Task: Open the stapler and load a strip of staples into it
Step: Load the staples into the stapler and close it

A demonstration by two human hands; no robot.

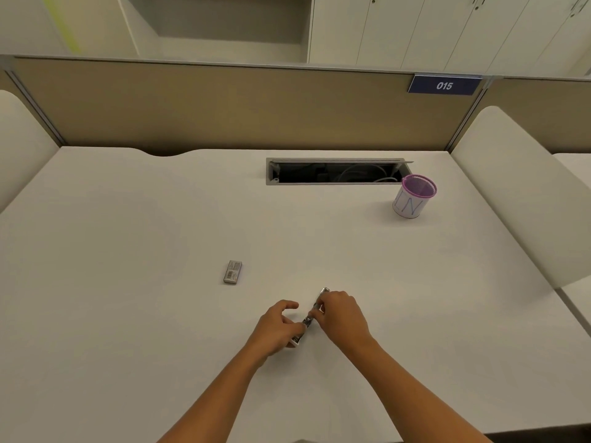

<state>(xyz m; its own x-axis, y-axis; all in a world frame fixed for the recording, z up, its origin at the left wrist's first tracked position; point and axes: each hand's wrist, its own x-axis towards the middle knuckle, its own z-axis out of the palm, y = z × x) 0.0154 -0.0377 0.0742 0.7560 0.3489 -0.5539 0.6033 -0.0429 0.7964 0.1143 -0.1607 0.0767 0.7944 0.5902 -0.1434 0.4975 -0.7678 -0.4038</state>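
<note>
**Both hands on stapler at near-centre of desk**

Left hand (281, 326) curled around the near end of the stapler (309, 321), fingers closed on it, thumb sticking out toward far side. Right hand (342, 314) pinching the stapler's upper part from the right, fingertips closed on it near the middle. Stapler runs diagonally, near-left to far-right, metal tip poking out beyond the right hand. Can't tell if it is opened; hands cover most of it. No loose staple strip visible.

Small staple box (232, 272) lies flat on the desk (128, 251), left of and farther than the hands, well apart from them.

Desk is white, plain. Far-centre: open cable slot (335, 172) with dark interior, cables inside hard to make out. Just right of it a purple mesh pen cup (414, 196) with a white paper wrap, blue writing unclear. Beige partition (224, 107) behind the desk, blue tag (444, 85) reading 015 at its far right. White cabinets (415, 30) beyond. Rounded white side panels (511, 193) at both desk edges. Both forearms cut off at bottom frame edge.
</note>
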